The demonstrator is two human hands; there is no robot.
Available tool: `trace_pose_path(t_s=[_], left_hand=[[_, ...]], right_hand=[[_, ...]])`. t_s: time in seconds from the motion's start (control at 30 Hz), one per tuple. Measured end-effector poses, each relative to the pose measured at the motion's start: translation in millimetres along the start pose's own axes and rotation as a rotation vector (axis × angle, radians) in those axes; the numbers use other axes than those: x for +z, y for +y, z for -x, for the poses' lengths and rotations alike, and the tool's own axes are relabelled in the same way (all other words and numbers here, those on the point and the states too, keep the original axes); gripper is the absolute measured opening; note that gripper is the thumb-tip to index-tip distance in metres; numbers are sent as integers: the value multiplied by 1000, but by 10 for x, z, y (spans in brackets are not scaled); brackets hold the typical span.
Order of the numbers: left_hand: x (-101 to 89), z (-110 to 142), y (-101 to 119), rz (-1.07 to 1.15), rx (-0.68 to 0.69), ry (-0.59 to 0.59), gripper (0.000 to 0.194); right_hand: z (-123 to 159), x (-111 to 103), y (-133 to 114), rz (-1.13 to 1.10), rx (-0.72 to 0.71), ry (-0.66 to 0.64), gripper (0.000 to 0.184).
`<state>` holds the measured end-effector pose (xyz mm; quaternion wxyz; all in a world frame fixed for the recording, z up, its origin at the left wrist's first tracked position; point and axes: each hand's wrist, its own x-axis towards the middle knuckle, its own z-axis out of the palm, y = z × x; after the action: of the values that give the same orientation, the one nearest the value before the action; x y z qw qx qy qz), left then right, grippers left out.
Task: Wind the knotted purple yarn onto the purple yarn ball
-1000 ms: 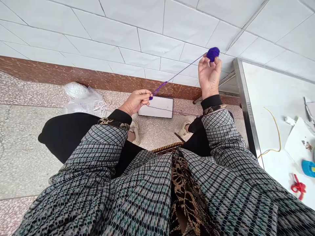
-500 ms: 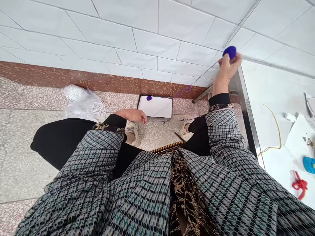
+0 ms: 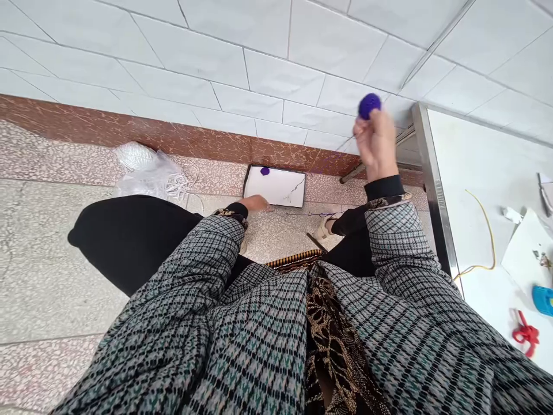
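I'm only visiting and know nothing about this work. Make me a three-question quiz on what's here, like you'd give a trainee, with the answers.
1. Which hand holds the larger purple yarn ball?

2. True or false: the smaller purple bundle lies on the dark-rimmed white board on the floor.

3. What colour is the long, curved cord on the table at the right?
a) green
b) yellow
c) black

Key:
1. The right hand.
2. True.
3. b) yellow.
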<state>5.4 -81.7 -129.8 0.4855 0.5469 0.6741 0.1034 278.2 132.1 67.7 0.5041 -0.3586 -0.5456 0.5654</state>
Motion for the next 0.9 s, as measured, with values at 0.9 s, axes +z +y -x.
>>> trace_pose_path(t_s=[0.9], left_hand=[[-749, 747, 1514, 141, 482, 187, 22]], right_hand=[[466, 662, 418, 772, 259, -752, 28]])
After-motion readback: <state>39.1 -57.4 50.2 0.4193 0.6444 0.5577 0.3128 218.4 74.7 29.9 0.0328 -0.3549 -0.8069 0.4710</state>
